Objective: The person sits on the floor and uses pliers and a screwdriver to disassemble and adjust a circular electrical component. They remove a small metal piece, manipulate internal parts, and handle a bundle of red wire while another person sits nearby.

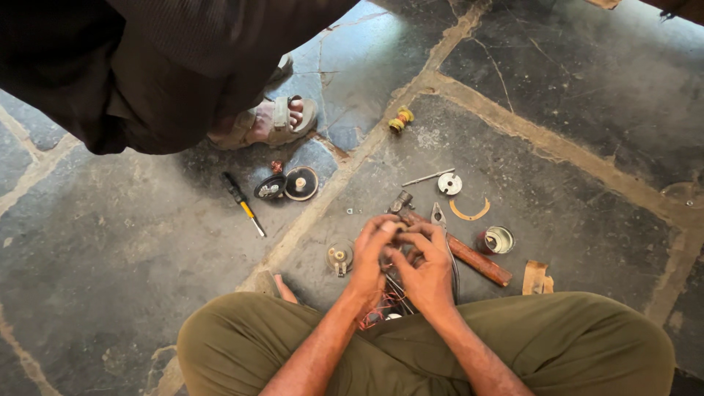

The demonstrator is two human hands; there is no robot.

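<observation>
On the stone floor (pixel 132 242) at the far left lies a screwdriver (pixel 243 202) with a black and yellow handle. Just right of it sit a small black cup (pixel 270 186) of bits and a round black disc (pixel 301 182) with a pale centre, both near another person's sandalled foot (pixel 275 121). A small round metal part (pixel 339 257) rests on the floor just left of the hands.

The left hand (pixel 372 258) has its fingers (pixel 384 229) curled inward and pinched together with those of the other hand around a small item, too hidden to name. The right hand (pixel 427 271) meets it fingertip to fingertip, its fingers (pixel 411 238) bent and closed on the same small piece. That piece sits between both sets of fingertips, above the person's lap, with red wires (pixel 378 308) showing just below the wrists.

Behind the hands lies a hammer (pixel 469 257) with a wooden handle, its head poking out past the fingers. Pliers (pixel 439 216) lie beside it. Further right are a thin metal rod (pixel 427 177), a white disc (pixel 450 184), a curved orange strip (pixel 470 214), a small open tin (pixel 500 240) and a scrap of brown cardboard (pixel 536 278). A yellow spool (pixel 400 119) lies well apart, farther up the floor.
</observation>
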